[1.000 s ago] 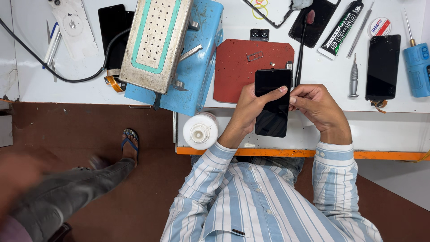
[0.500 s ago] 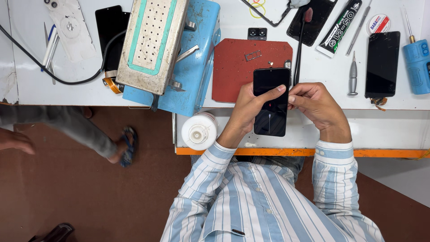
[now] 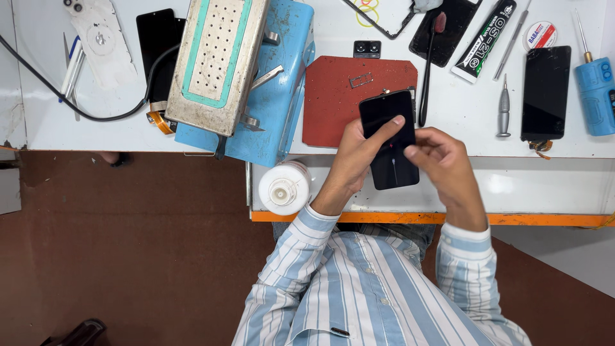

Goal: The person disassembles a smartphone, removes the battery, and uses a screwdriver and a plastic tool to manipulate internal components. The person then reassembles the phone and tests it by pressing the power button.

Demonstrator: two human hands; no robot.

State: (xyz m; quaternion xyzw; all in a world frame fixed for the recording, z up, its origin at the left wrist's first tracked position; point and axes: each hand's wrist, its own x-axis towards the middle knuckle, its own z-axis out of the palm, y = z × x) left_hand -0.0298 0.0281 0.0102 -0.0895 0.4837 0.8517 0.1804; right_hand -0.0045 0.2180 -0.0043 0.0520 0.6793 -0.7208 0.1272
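Two hands meet over the near edge of the white bench (image 3: 564, 186), both on one dark phone (image 3: 388, 140). Nearest the camera are the striped sleeves (image 3: 359, 282), then the orange bench lip, with a white round bottle (image 3: 284, 188) standing just left of the left forearm.

The left hand (image 3: 356, 159) wraps the phone's left edge from behind, its fingers closed on the body and the forefinger laid across the glass toward the right edge. The right hand (image 3: 443, 161) comes in from the right; its thumb and fingertips are drawn together at the phone's right edge, about mid-length, though whether they pinch the edge or something small there cannot be told. The phone is held above the bench, its long axis running near to far with a slight lean to the left at the far end, screen up. It lies between the two hands, closer in the left hand's grasp.

Beyond it a red mat (image 3: 333, 96) lies flat, the phone's far end overlapping it. Farther left sits a blue machine with a perforated metal plate (image 3: 218, 57). To the far right lie a small screwdriver (image 3: 504, 106), another black phone (image 3: 546, 91) and a black glue tube (image 3: 483, 40).
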